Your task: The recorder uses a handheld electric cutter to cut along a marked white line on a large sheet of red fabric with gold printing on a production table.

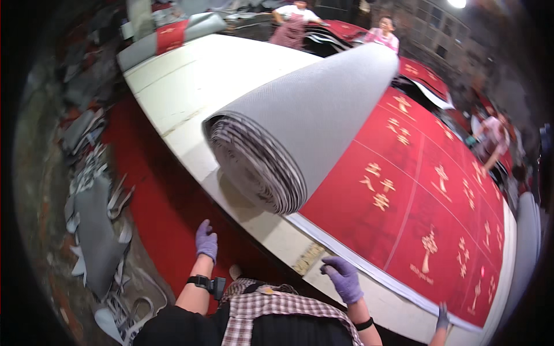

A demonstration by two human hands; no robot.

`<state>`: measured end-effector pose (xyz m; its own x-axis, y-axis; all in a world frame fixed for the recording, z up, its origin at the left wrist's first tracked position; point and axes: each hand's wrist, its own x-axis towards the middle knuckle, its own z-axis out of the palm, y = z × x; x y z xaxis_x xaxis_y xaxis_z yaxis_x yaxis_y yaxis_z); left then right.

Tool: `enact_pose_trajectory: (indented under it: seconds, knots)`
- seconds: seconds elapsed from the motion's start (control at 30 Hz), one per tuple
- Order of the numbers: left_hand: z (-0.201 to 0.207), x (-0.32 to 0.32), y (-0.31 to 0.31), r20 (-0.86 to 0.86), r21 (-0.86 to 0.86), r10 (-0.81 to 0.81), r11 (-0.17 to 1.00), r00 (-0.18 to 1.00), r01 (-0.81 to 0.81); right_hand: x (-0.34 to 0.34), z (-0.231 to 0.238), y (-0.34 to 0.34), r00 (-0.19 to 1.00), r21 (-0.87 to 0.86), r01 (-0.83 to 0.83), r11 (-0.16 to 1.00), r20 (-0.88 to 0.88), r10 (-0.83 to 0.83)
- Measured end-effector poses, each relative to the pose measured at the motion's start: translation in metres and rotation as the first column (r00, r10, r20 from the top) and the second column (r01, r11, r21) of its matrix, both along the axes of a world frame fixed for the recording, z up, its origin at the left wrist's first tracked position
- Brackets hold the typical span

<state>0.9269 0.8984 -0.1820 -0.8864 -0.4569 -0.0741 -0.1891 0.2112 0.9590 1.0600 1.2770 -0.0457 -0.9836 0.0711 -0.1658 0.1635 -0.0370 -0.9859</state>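
A thick roll of matting (311, 109) with a grey backing lies across the table, its spiral end toward me. From beneath it a red printed mat sheet (369, 225), with gold characters and tree motifs, spreads flat to the right. My left hand (206, 241), in a purple glove, hangs in front of the table edge, fingers loosely apart and holding nothing. Over the pale table rim, close to the sheet's white border, my right hand (343, 280) is also gloved in purple. Its fingers are slightly bent and apart, with nothing visible in them.
The pale worktable (190, 86) has a curved-looking edge before me. Another person's gloved hand (442, 317) touches the sheet's near right corner. Co-workers (495, 135) stand along the far and right sides. Grey scraps (98, 230) litter the floor at left, beside red matting (144, 213).
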Motion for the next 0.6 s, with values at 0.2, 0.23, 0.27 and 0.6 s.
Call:
enact_pose_trajectory:
  seconds: [0.2, 0.23, 0.27, 0.6]
  knots:
    - [0.009, 0.007, -0.078, 0.056, 0.309, 0.110, 0.943, 0.992, -0.122, -0.047, -0.007, -0.062, 1.000, -0.037, -0.023, 0.999, -0.006, 0.023]
    - [0.006, 0.007, -0.097, 0.085, 0.239, 0.106, 0.963, 0.991, -0.124, -0.054, -0.005, -0.080, 1.000, -0.040, -0.016, 0.999, 0.014, 0.017]
    - [0.006, 0.003, -0.112, 0.116, 0.173, 0.096, 0.978, 0.989, -0.115, -0.062, -0.010, -0.095, 1.000, -0.050, -0.017, 0.999, 0.007, 0.017]
    - [0.021, 0.008, -0.281, 0.130, 0.069, 0.228, 0.969, 0.965, -0.238, -0.133, -0.006, -0.285, 0.950, -0.033, -0.311, 0.950, -0.041, 0.310]
